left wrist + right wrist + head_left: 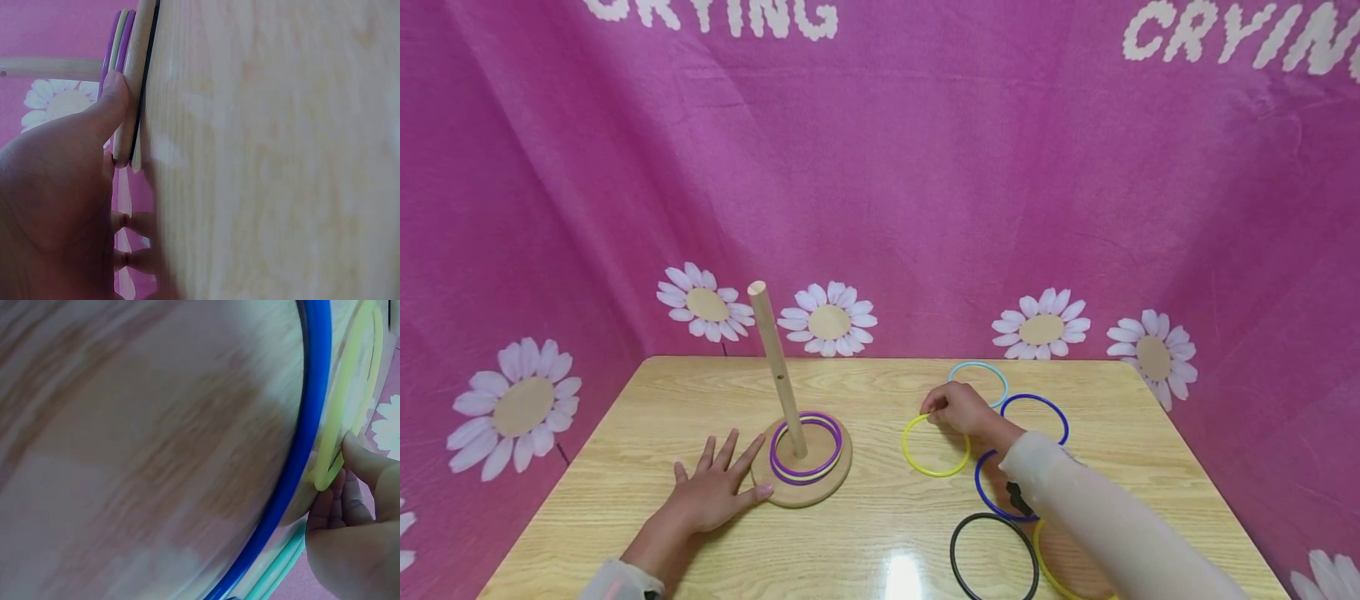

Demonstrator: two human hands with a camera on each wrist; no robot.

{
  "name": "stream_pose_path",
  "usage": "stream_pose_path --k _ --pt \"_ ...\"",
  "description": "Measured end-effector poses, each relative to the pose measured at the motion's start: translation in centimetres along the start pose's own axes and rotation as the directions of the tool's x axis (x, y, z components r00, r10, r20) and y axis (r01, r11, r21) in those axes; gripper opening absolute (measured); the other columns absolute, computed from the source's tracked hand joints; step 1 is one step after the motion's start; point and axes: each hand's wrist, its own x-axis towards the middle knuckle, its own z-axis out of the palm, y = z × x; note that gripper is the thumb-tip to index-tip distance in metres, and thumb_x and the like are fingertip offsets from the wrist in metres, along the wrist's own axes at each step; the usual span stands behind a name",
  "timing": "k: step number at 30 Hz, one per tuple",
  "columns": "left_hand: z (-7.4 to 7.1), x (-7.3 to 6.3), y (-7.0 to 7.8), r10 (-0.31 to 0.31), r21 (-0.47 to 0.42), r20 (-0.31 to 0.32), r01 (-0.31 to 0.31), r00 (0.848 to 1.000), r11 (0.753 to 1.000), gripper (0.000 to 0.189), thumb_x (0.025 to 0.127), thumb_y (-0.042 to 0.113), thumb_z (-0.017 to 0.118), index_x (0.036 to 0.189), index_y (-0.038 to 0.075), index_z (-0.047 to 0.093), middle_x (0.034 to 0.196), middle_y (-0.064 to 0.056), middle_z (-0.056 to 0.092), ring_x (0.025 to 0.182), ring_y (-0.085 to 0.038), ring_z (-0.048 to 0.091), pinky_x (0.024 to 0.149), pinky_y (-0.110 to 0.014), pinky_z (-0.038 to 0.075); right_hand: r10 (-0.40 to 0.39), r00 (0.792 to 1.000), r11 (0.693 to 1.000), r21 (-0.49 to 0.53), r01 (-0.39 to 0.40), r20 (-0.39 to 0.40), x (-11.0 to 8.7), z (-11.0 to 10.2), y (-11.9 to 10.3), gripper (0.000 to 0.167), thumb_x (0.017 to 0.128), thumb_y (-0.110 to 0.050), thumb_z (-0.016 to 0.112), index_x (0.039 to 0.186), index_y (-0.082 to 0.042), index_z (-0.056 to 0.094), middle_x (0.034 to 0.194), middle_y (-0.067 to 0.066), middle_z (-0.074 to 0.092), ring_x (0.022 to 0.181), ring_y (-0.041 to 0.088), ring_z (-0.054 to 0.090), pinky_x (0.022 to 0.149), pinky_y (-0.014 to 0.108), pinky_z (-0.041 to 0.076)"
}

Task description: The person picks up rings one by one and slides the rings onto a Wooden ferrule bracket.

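My left hand [711, 496] lies with spread fingers beside a wooden peg stand. Its thumb touches the rim of the round base [805, 499]. An upright wooden peg [775, 367] rises from that base. Around the foot of the peg lie two purple rings [806, 482] with a pale yellow ring [119, 40] between them. Over the table's middle right, my right hand [962, 410] pinches the far edge of a yellow ring [937, 476] between thumb and fingers. In the right wrist view, the pinched yellow ring [338, 403] stands beyond a blue ring [319, 381].
Around the right arm, on the wooden table [880, 517], lie a light blue ring [976, 363], a blue ring [1033, 396], another blue ring [979, 487], a black ring [952, 557] and a second yellow ring, partly under the sleeve. A pink flowered cloth [910, 208] hangs behind.
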Motion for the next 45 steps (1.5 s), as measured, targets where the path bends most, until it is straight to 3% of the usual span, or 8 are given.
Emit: stream_pose_path --k 10,18,32,40,45 --pt "-0.1 -0.1 0.2 0.006 -0.007 -0.007 -0.006 1.000 1.000 0.088 0.096 0.074 0.049 0.166 0.026 0.024 0.170 -0.026 0.011 0.152 -0.059 0.002 0.097 -0.093 0.001 -0.093 0.996 0.996 0.007 0.093 -0.004 0.1 -0.2 -0.1 0.012 0.088 0.007 0.072 0.088 -0.004 0.076 0.080 0.001 0.072 0.078 0.008 0.058 0.076 0.026 0.050" --pt "-0.1 -0.3 0.2 0.011 -0.012 -0.013 -0.011 1.000 1.000 0.088 0.096 0.073 0.050 0.165 0.024 0.025 0.170 -0.026 0.011 0.152 -0.059 0.002 0.097 -0.093 0.001 -0.091 0.996 0.993 0.073 0.092 -0.010 0.8 -0.7 -1.5 0.011 0.091 0.006 0.069 0.094 -0.002 0.077 0.085 0.007 0.074 0.079 0.008 0.060 0.075 0.026 0.051" --pt "0.0 -0.1 0.0 0.012 -0.006 -0.024 -0.012 1.000 1.000 0.087 0.096 0.073 0.049 0.165 0.025 0.025 0.170 -0.026 0.012 0.152 -0.059 0.003 0.097 -0.093 0.001 -0.142 0.988 0.974 0.171 0.152 -0.068 3.0 -4.2 -7.8 0.012 0.094 0.001 0.069 0.103 0.008 0.074 0.089 0.009 0.075 0.077 0.007 0.060 0.069 0.023 0.049" --pt "0.3 0.0 -0.2 0.016 0.009 -0.031 -0.016 0.999 1.000 0.087 0.096 0.074 0.048 0.165 0.025 0.026 0.170 -0.025 0.013 0.152 -0.059 0.004 0.097 -0.093 0.002 -0.139 0.979 0.957 0.235 0.171 -0.148 3.8 -6.3 -11.5 0.009 0.093 0.002 0.069 0.100 0.006 0.074 0.084 0.012 0.072 0.069 0.006 0.057 0.062 0.021 0.047" --pt "0.3 0.0 -0.2 0.011 0.008 -0.023 -0.010 1.000 1.000 0.087 0.097 0.073 0.048 0.165 0.025 0.026 0.170 -0.025 0.011 0.152 -0.059 0.004 0.098 -0.093 0.002 -0.142 0.967 0.941 0.275 0.199 -0.213 4.1 -7.6 -14.5 0.014 0.093 0.001 0.071 0.104 0.007 0.074 0.090 0.017 0.074 0.075 0.007 0.061 0.067 0.020 0.048"
